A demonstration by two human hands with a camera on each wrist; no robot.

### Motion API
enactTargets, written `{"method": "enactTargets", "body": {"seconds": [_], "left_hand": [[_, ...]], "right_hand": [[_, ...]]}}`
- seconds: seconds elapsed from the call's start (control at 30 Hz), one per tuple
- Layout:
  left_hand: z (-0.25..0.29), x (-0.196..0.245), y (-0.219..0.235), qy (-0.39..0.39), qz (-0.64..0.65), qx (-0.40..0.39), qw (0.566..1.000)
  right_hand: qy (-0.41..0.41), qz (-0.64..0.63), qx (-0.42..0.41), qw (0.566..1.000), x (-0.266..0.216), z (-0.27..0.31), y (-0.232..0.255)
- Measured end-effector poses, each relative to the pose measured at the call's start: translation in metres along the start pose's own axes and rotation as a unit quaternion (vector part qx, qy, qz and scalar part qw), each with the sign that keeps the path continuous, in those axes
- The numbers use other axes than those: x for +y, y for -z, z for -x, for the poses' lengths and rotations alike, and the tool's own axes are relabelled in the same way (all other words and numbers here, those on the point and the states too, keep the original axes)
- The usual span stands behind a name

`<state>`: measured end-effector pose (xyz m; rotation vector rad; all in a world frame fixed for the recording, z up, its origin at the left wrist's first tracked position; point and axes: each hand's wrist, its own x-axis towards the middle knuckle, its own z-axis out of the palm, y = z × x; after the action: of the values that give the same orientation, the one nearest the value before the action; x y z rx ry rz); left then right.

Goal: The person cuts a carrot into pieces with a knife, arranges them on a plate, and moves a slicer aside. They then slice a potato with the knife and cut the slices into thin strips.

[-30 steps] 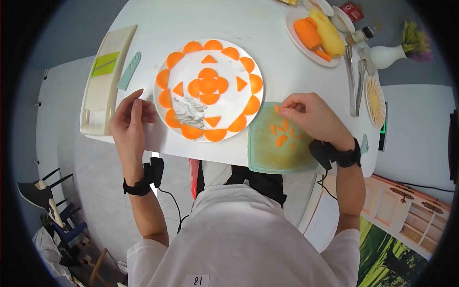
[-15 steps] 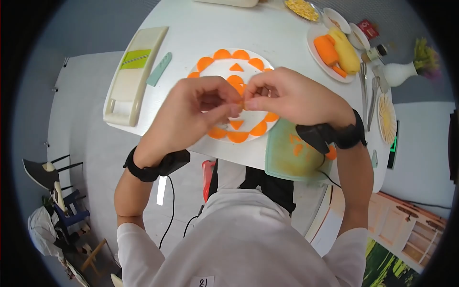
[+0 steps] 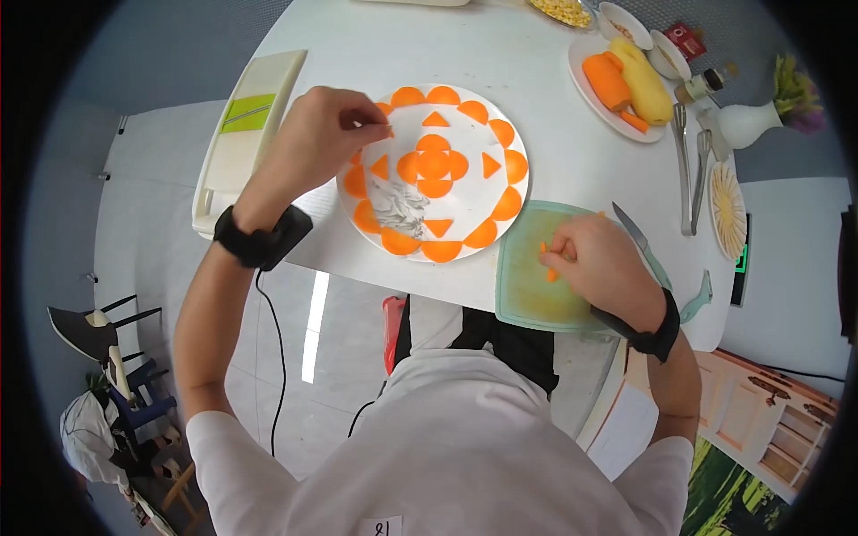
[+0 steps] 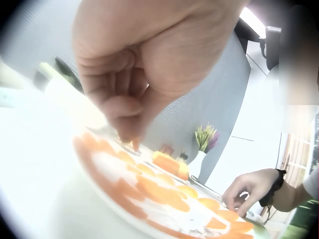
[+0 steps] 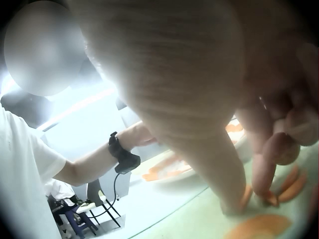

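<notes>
The left hand [image 3: 315, 136] is over the upper left rim of the white plate [image 3: 483, 107], pinching a small orange carrot piece [image 4: 134, 144] between thumb and finger. Carrot half-rounds [image 3: 516, 166] ring the plate, with triangles [image 3: 491, 165] and a round flower shape [image 3: 433, 164] inside. A dark grey brushed patch [image 3: 399, 210] marks the plate's lower left. Over the green cutting board [image 3: 527, 304], the right hand [image 3: 609, 268] has thumb and finger closed around a carrot sliver [image 3: 542, 249]; more slivers [image 5: 294, 186] lie by its fingertips. The palm hides part of the board.
A slicer [image 3: 241, 152] stands at the left. At the back right are a plate of carrot and a yellow vegetable [image 3: 642, 85], small bowls [image 3: 626, 25], and a vase [image 3: 749, 125]. Tongs [image 3: 686, 170], a fan-shaped dish [image 3: 727, 213], a knife [image 3: 636, 232] and a peeler [image 3: 697, 299] lie right.
The hands, together above the plate half a second ago, have parted. The left moved up and left to the rim; the right moved down and right to the board, uncovering the plate's middle.
</notes>
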<state>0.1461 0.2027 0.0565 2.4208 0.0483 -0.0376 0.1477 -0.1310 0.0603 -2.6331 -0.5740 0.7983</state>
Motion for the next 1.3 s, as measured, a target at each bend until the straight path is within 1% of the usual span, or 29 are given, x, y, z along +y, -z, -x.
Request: {"method": "enactTargets", "body": {"seconds": [0.1, 0.13, 0.2, 0.23, 0.33, 0.43, 0.5, 0.6, 0.63, 0.67, 0.77, 0.9, 1.0, 1.1, 1.2, 1.3], "left_hand": [[-0.016, 0.001, -0.009, -0.039, -0.02, 0.002, 0.999], [-0.021, 0.0, -0.012, -0.029, -0.013, -0.008, 0.999], [-0.022, 0.002, -0.013, -0.009, -0.043, -0.031, 0.999], [-0.023, 0.005, -0.013, 0.002, -0.058, -0.044, 0.997], [-0.024, -0.007, -0.016, -0.054, -0.07, -0.028, 0.996], [-0.024, -0.001, -0.004, -0.055, -0.12, -0.012, 0.991], [-0.027, -0.001, 0.003, -0.063, -0.133, -0.023, 0.989], [-0.03, -0.007, -0.001, -0.094, -0.136, -0.049, 0.985], [-0.03, -0.008, -0.005, -0.107, -0.134, -0.061, 0.983], [-0.031, -0.005, -0.007, -0.097, -0.14, -0.075, 0.982], [-0.035, -0.005, -0.01, -0.106, -0.152, -0.095, 0.978], [-0.039, -0.013, -0.011, -0.112, -0.159, -0.083, 0.977], [-0.038, -0.012, -0.009, -0.103, -0.155, -0.08, 0.979], [-0.039, -0.011, -0.01, -0.094, -0.148, -0.084, 0.981], [-0.034, -0.011, -0.008, -0.124, -0.156, -0.046, 0.979], [-0.019, 0.005, 0.01, -0.121, -0.146, -0.013, 0.982]], "right_hand": [[0.057, 0.0, 0.05, 0.997, 0.012, 0.001, -0.012], [0.065, 0.004, 0.058, 0.996, 0.013, 0.002, -0.013], [0.083, 0.014, 0.073, 0.994, 0.013, 0.002, -0.014], [0.082, 0.004, 0.076, 0.994, 0.013, 0.002, -0.015], [0.082, -0.016, 0.079, 0.993, 0.012, 0.003, -0.015], [0.085, -0.017, 0.085, 0.993, 0.011, 0.003, -0.015], [0.094, -0.023, 0.102, 0.99, 0.011, 0.003, -0.016], [0.074, 0.004, 0.057, 0.996, 0.009, 0.003, -0.011], [0.07, -0.005, 0.055, 0.996, 0.009, 0.003, -0.011], [0.065, -0.014, 0.054, 0.996, 0.008, 0.003, -0.011], [0.056, -0.028, 0.049, 0.997, 0.006, 0.005, -0.01], [0.074, -0.032, 0.068, 0.994, 0.009, 0.006, -0.013], [0.064, -0.029, 0.043, 0.997, 0.005, 0.008, -0.006], [0.006, -0.068, 0.017, 0.998, -0.009, 0.011, 0.008], [0.057, -0.101, 0.058, 0.992, -0.024, 0.003, 0.018], [0.187, -0.032, 0.144, 0.971, -0.038, -0.017, 0.02]]}}
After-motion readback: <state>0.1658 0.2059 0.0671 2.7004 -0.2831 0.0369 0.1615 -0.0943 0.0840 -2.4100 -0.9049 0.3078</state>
